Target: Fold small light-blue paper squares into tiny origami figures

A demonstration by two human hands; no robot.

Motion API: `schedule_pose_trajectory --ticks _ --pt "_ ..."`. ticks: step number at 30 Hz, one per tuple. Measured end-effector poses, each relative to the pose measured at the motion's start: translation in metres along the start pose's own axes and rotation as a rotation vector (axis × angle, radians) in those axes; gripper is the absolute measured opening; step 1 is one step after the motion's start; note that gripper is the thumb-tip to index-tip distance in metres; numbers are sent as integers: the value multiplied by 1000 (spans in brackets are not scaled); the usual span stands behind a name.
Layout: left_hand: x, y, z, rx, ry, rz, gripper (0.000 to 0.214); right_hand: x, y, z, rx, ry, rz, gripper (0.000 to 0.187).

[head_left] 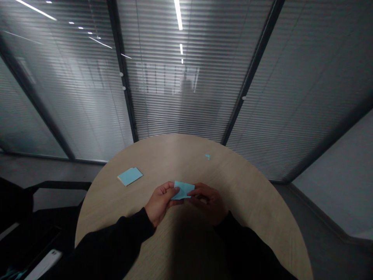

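A small piece of light blue paper (182,189) is held up over the near middle of the table, between both hands. My left hand (163,200) is closed on its left side, with the thumb lying on top and fingers beneath. At the right edge, my right hand (210,200) pinches the paper between thumb and fingers. The paper looks creased, though fine detail is too small to tell. To the left lies a stack of light blue paper (130,177) with a yellowish edge. Farther back on the right is a little blue scrap of paper (207,156).
The round wooden table (256,202) stands before a glass wall with blinds (186,112). On the left is a black chair (58,186), with a white phone-like object (43,266) at lower left. A pale wall (338,175) rises on the right.
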State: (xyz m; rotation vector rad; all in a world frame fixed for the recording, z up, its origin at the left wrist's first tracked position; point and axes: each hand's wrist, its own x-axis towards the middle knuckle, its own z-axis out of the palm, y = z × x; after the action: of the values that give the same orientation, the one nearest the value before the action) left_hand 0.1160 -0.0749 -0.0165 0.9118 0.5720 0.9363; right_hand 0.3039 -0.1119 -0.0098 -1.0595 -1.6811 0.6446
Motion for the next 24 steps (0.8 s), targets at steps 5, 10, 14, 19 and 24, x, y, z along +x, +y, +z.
schedule_pose_trajectory --ticks 5,10,14,19,24 --pt "-1 0 2 -31 -18 -6 23 -1 -2 5 52 63 100 17" --pt "-2 -1 2 -67 -6 -30 23 -1 -1 4 34 -21 -24 18" --pt "-2 0 0 -63 -30 -43 22 -1 1 2 -26 3 -55 15" --pt "-5 -1 1 -68 -108 -33 27 -2 0 8 103 76 80 20" --pt "-5 -1 2 66 -156 38 49 -4 3 12 160 100 219 23"
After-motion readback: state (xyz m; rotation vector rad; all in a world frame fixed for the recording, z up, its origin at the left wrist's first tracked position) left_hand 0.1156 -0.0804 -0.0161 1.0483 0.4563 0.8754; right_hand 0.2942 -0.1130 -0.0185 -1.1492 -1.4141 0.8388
